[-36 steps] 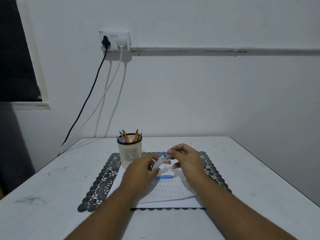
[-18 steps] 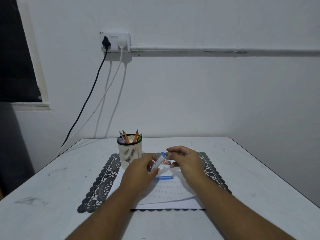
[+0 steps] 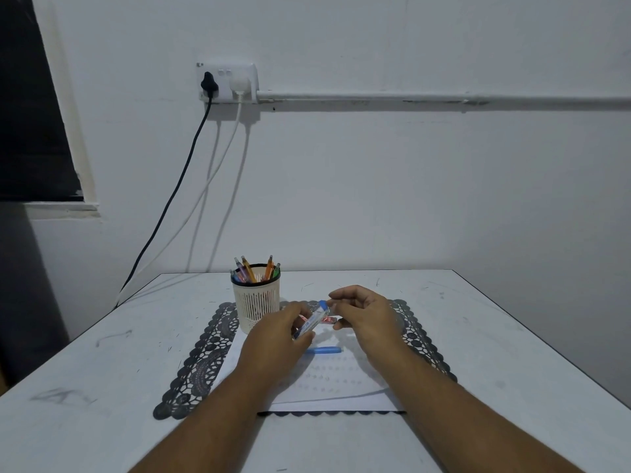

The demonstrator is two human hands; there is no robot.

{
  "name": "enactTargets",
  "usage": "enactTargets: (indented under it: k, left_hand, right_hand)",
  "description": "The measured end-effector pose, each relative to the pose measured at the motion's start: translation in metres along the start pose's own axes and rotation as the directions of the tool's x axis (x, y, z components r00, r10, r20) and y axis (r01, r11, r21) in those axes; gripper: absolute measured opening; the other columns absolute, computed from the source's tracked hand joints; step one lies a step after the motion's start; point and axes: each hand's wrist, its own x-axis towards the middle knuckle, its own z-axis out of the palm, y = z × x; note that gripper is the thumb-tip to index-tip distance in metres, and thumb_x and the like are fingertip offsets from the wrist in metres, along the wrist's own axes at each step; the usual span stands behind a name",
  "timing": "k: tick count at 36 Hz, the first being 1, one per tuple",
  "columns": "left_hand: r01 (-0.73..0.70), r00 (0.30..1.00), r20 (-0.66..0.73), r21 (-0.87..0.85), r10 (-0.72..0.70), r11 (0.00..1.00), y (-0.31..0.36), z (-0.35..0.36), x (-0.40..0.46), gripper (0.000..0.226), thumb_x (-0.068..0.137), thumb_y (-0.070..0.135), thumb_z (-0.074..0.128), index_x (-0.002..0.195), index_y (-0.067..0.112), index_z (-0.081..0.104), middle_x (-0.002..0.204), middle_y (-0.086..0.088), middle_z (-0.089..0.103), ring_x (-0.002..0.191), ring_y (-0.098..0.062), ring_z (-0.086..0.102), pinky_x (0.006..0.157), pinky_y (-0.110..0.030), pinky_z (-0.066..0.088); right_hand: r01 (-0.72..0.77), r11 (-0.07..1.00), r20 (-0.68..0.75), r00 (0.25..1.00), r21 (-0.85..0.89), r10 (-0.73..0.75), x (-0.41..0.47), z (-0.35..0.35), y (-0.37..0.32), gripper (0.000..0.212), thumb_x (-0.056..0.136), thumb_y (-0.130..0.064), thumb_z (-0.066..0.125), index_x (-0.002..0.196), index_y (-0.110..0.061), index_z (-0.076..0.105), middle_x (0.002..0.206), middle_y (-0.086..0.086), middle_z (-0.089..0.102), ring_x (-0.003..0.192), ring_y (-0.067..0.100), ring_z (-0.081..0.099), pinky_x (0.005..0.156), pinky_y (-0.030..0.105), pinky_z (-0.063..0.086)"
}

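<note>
While our left hand (image 3: 273,341) is gripping the tube (image 3: 308,325) steady, our right hand (image 3: 367,315) is pinching its cap (image 3: 322,304) to open it.

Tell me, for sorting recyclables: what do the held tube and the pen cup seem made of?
The tube looks like clear, glossy plastic, see-through under a blue cap. The pen cup seems matte cream plastic, judging by its thin moulded slots.

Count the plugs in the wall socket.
2. A black plug sits in the left side of the socket plate; a white plug sits in the right side. None seem hidden.
</note>
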Motion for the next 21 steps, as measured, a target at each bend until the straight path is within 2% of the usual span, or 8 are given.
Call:
enactTargets:
  k: [6, 15, 21]
  left_hand:
    - [0.002, 1.000, -0.001, -0.002, -0.002, 1.000, 0.0000, -0.0001, 0.0002, 0.027, 0.090, 0.029, 0.074, 0.113, 0.040, 0.064, 0.087, 0.016, 0.067, 0.080, -0.002, 0.063, 0.071, -0.033, 0.057]
    - [-0.014, 1.000, -0.026, 0.017, 0.014, 1.000, 0.0005, -0.0004, 0.0012, 0.026, 0.093, 0.030, 0.072, 0.116, 0.039, 0.066, 0.089, 0.015, 0.066, 0.081, -0.005, 0.061, 0.073, -0.034, 0.057]
    - [-0.011, 1.000, -0.021, 0.031, 0.011, 0.999, 0.0000, -0.0003, 0.0019, 0.028, 0.094, 0.031, 0.070, 0.120, 0.037, 0.066, 0.091, 0.016, 0.066, 0.082, -0.004, 0.060, 0.073, -0.030, 0.056]
  right_hand:
    - [-0.002, 0.999, -0.004, 1.000, -0.033, 0.002, -0.0003, -0.0002, -0.0001, 0.016, 0.091, 0.007, 0.069, 0.091, -0.006, 0.078, 0.090, 0.012, 0.078, 0.079, 0.024, 0.072, 0.064, 0.029, 0.060]
    - [-0.055, 0.997, -0.067, 0.996, -0.058, 0.051, 0.0015, -0.0010, 0.0011, 0.011, 0.092, 0.003, 0.070, 0.090, -0.002, 0.079, 0.078, 0.008, 0.077, 0.063, 0.009, 0.069, 0.059, 0.026, 0.060]
    - [-0.093, 0.995, -0.056, 0.994, -0.042, 0.091, 0.0010, 0.0016, 0.0006, 0.011, 0.096, 0.003, 0.065, 0.093, 0.001, 0.076, 0.084, 0.013, 0.076, 0.063, 0.010, 0.070, 0.058, 0.027, 0.060]
